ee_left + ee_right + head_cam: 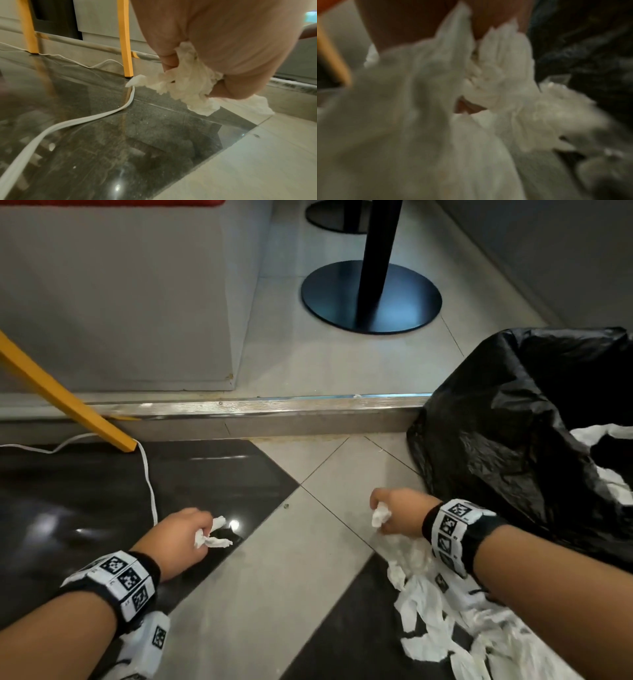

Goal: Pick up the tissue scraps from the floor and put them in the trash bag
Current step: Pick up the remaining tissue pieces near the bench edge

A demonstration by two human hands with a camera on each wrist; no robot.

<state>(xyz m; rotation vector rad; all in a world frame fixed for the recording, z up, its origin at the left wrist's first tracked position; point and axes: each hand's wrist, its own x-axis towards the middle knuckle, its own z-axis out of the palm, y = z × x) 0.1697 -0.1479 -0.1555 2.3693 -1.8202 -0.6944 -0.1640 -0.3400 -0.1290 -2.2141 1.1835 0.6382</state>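
Note:
My left hand [185,534] hovers low over the dark floor tile and grips a crumpled wad of white tissue scraps [212,537]; the left wrist view shows the fingers curled round that wad [187,83]. My right hand [399,513] grips another white tissue wad [381,516], with more tissue trailing below it, blurred in the right wrist view [501,75]. A pile of white tissue scraps [442,625] lies on the floor under my right forearm. The black trash bag [513,433] stands open at the right, with white tissue [603,434] inside.
A white cable [150,491] runs across the dark tile left of my left hand. A yellow furniture leg [65,402] slants down at the left. A metal-edged step [239,405] crosses ahead, with a black round table base [371,297] beyond it.

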